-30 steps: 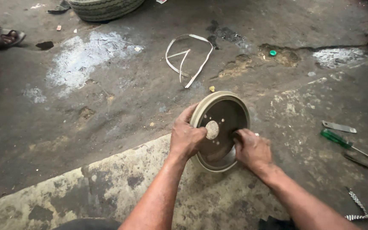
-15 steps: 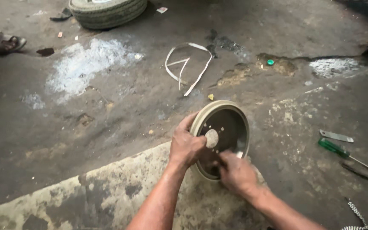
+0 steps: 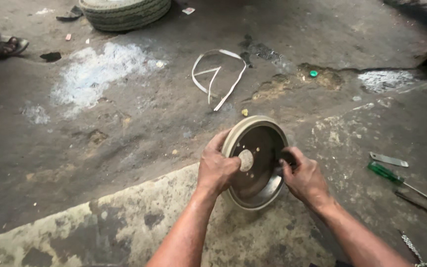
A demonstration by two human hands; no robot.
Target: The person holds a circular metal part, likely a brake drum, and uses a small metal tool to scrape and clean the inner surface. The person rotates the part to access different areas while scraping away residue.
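A round metal drum [image 3: 256, 163], shaped like a shallow bowl with a pale worn rim and a dark, rusty inside, is held tilted on its edge just above the concrete floor [image 3: 124, 128], its open face turned toward the camera. A flat pale hub with small bolt holes around it is seen at the centre. The left hand [image 3: 217, 168] is closed over the near left rim, the thumb lying across the inner face close to the hub. The right hand [image 3: 304, 177] is clasped on the right rim, with its fingers curled inside the lip. The drum is judged to be heavy, stiff cast metal, not fragile, but dusty and possibly greasy, so the rim lip is taken to be the surest place for a grip, one hand on each side as here. Below the drum, a paler, stained slab of concrete [image 3: 124, 227] is crossed by both forearms. To the right, a green-handled screwdriver [image 3: 389, 174] and a small flat metal strip [image 3: 389, 159] are laid on the floor, well apart from the drum. Further off, a bent loop of pale strapping [image 3: 218, 79] is seen, and beyond it a tyre [image 3: 124, 12], a white powdery patch [image 3: 100, 66] and a sandalled foot [image 3: 1, 44] at the far left edge.
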